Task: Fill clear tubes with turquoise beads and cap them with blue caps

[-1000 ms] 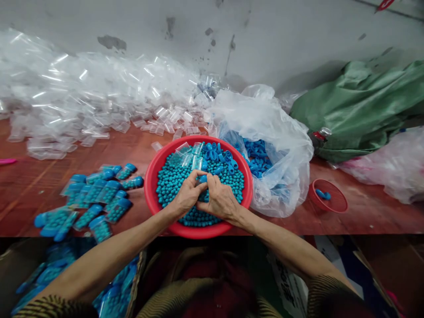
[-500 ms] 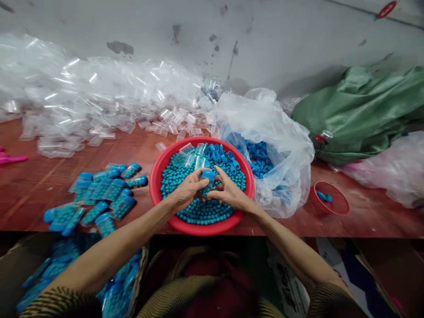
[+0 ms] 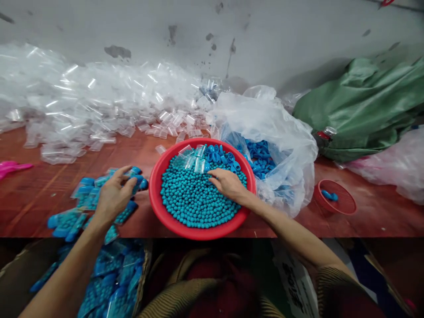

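My left hand [image 3: 114, 194] is over the group of filled clear containers [image 3: 89, 196] with blue caps, at the left of the table. Its thumb and fingers are apart, and it hides some of the containers under it. My right hand [image 3: 228, 183] hovers above the turquoise beads [image 3: 198, 198] in the red basin [image 3: 155, 194], fingers slightly spread with nothing seen between them. Just ahead of its fingertips lie several clear empty containers [image 3: 199, 165]. Blue caps with loops [image 3: 217, 154] rest on the beads at the basin's back right.
Heaped clear containers [image 3: 99, 97] line the wall at the back left. A plastic bag [image 3: 281, 128] of blue parts sits right of the basin, near a small red basket [image 3: 334, 203] and green sacking [image 3: 361, 110]. Below the table edge, a box holds filled containers [image 3: 112, 274].
My hands were together above the basin around a blue-capped container. My left hand has moved left to the filled containers, and both hands have opened. My right hand has stayed over the beads.
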The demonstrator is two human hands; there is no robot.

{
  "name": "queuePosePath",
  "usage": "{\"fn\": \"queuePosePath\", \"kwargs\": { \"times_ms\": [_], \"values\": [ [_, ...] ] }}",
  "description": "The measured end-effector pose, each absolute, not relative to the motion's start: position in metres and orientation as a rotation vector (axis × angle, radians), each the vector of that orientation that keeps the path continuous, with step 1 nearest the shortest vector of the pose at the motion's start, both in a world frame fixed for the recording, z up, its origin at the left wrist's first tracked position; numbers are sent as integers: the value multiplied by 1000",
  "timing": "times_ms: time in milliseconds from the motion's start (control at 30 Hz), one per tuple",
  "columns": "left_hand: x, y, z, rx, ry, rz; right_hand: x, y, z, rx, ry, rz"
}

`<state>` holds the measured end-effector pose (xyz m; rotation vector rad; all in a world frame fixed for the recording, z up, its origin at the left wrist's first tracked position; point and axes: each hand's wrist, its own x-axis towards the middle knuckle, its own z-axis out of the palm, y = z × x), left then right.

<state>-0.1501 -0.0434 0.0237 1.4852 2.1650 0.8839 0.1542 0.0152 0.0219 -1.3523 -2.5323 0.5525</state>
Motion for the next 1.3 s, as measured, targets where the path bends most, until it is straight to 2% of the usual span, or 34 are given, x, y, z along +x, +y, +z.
{"fn": "queuePosePath", "kwargs": {
  "times_ms": [133, 367, 633, 767, 900, 1100, 1300],
  "values": [
    [-136, -42, 27, 1720, 2235, 855, 127, 36, 26, -1409, -2736, 161],
    [-64, -6, 28, 1788, 1828, 713, 111, 47, 14, -1506, -2751, 79],
    [-21, 40, 0, 1907, 1844, 326, 134, 8, 11, -1315, -2741, 294],
    [-11, 37, 1, 2089, 1867, 135, 170, 10, 21, -1353, -2393, 472],
    [-17, 28, 18, 2138, 1829, 108, 208, 21, 27, -1434, -2158, 582],
    [-32, 4, 25, 1697, 1422, -120, 218, 21, 26, -1406, -2154, 772],
    [9, 7, -6, 1321, 1399, 94, 206, 27, 19, -1407, -2232, 751]
  ]
}}
